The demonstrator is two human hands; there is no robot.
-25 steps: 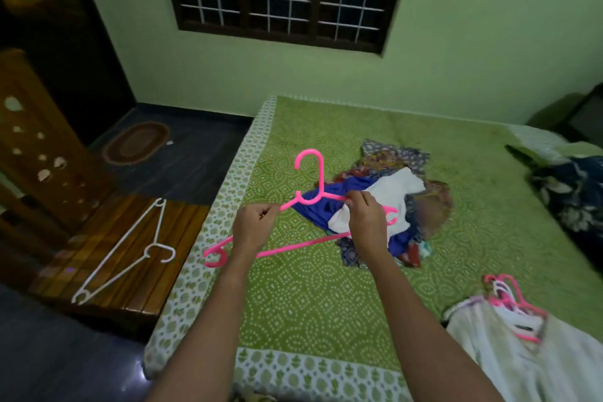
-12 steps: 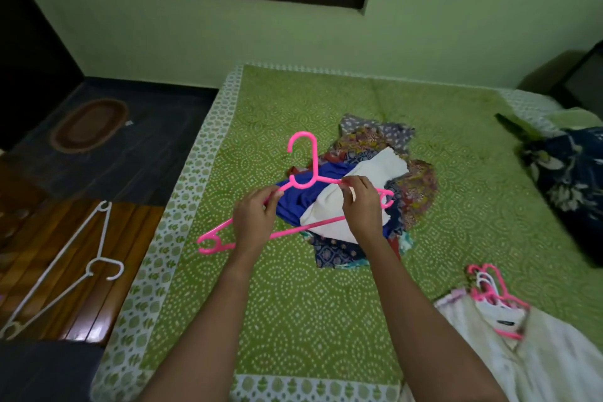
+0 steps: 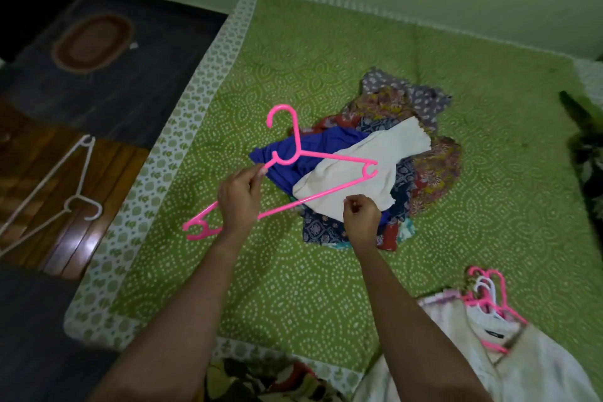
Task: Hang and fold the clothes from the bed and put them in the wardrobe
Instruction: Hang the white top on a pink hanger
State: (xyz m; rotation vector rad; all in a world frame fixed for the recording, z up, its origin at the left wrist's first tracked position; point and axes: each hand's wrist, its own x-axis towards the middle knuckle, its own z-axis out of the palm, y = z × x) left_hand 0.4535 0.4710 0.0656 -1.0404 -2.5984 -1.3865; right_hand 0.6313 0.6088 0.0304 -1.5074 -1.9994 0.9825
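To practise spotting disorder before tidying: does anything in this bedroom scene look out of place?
The white hanger lies alone on the wooden bench beside the bed, apart from the pink hanger the left hand holds and the hanger bunch on the bed's near right corner. Nothing looks broken.

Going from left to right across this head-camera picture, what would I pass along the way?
White hanger → left hand holding the pink hanger → right hand → bunch of hangers.
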